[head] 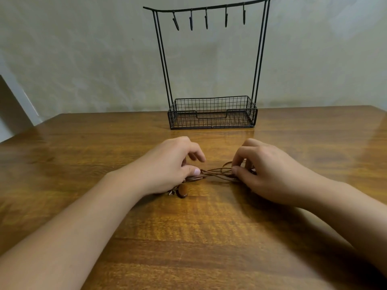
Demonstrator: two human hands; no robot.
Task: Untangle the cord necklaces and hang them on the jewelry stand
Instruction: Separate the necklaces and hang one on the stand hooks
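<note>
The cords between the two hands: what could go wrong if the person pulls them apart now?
1. The brown cords cross each other between the left hand and the right hand; pulling outward may tighten the tangle.
2. The pendant lies on the table beside the left hand and could drag or snag.
3. The stand looks light; a tugged cord might tip it later.

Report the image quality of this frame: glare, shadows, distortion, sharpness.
Head view: soft, even light; broad glare sheens on the table at right and far left; faint shadows under both forearms. Wide-angle bending bows the stand and its top bar. The stand is fairly sharp; the cords between the left hand and right hand are thin and slightly soft, so single strands cannot be told apart.
</note>
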